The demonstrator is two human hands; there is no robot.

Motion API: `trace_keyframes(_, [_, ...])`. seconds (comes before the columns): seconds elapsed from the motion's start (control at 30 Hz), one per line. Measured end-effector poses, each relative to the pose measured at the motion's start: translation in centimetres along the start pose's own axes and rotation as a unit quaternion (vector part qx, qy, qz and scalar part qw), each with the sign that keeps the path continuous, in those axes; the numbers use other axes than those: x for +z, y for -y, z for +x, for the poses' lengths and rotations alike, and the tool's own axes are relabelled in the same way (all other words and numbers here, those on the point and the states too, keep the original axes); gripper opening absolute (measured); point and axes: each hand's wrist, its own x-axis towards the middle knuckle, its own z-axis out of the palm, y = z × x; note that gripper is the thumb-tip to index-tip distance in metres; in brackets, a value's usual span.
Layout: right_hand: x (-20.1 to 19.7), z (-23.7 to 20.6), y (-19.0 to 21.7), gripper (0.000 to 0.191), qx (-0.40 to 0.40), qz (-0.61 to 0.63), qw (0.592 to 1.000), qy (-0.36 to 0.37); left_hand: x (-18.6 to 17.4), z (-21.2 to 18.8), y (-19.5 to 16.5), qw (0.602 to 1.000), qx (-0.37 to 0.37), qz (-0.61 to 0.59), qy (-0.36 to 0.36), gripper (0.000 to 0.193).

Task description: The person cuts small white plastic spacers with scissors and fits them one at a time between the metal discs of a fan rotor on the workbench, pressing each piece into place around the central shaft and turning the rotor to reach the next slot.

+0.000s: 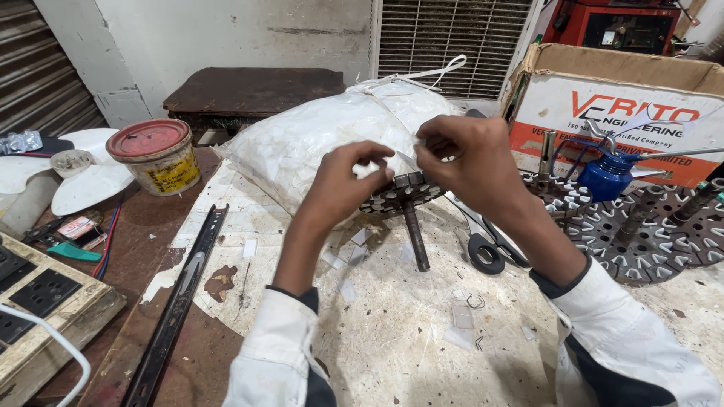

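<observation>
Head view looks down on two hands working close together over a messy bench (392,332). Left hand (343,177) has its fingers curled around the edge of a round metal core (403,192) with slots all around it, so the core stays steady and tipped up toward the person. A dark metal shaft (415,237) sticks out from the middle of the core and its end rests on the bench, which helps prop the core up. Right hand (464,154) pinches a small thin white slip (405,159) between its fingertips, just above the slots on the core's near edge. Behind the hands sits a big clear bag (317,136) full of white bits, close enough to reach. More little white slips (460,316) lie loose on the bench near the sleeves. Black-handled scissors (486,245) lie just right of the shaft, under the right arm. Further right, more slotted cores (648,241) lie flat, with a blue oil can (607,173) and a cardboard box (603,98) behind them. On the left stand a tin with a red lid (154,154), a long dark metal rail (177,301) and a board of sockets (38,294).
</observation>
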Motion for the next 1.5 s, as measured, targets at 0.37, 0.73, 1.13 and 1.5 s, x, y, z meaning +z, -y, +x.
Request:
trace_keyframes(0.37, [-0.4,0.0,0.4,0.013,0.106,-0.011,0.99,0.093,1.9,-1.2,1.0,0.972,0.13,0.195,-0.017,0.02])
trace_keyframes(0.73, [0.0,-1.8,-2.8,0.019,0.157,-0.029,0.982,0.1,5.8,0.0,3.6,0.935,0.162,0.292,-0.122,0.015])
trace_keyframes(1.13, [4.5,-3.9,-4.5,0.016,0.106,0.029,0.994,-0.02,5.1,-1.1,0.8,0.962,0.128,0.216,-0.108,0.022])
trace_keyframes(1.5, [5.0,-4.1,-3.1,0.014,0.113,0.036,0.991,-0.063,5.2,-1.2,0.6,0.969,0.115,0.195,-0.1,0.025])
